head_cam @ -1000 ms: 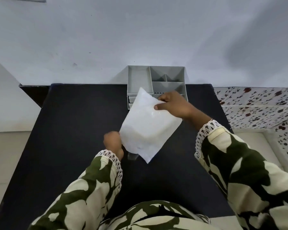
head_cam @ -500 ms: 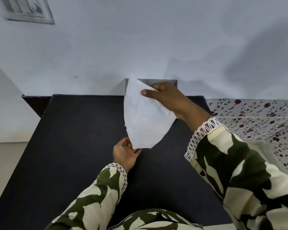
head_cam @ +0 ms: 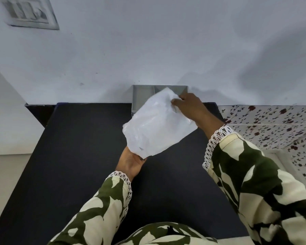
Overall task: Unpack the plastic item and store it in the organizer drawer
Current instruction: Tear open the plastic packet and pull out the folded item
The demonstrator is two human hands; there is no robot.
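A white plastic bag [head_cam: 157, 124] hangs in the air above the black table [head_cam: 78, 156]. My right hand [head_cam: 189, 106] pinches its upper corner. My left hand [head_cam: 131, 161] is cupped palm-up under the bag's lower edge, touching it. Whatever is inside the bag is hidden. The grey organizer [head_cam: 140, 98] stands at the table's far edge against the wall, mostly covered by the bag; only its top left compartment and rim show. Its drawer is hidden.
A pale wall rises behind the table, with a switch plate [head_cam: 30, 13] at upper left. A floral-patterned surface [head_cam: 272, 124] adjoins the table on the right. The floor [head_cam: 5, 174] lies to the left.
The bag has tipped from an upright fold to a flatter, spread shape. My right hand moved slightly right and down; my left hand stays under the lower edge. The camera tilted up.
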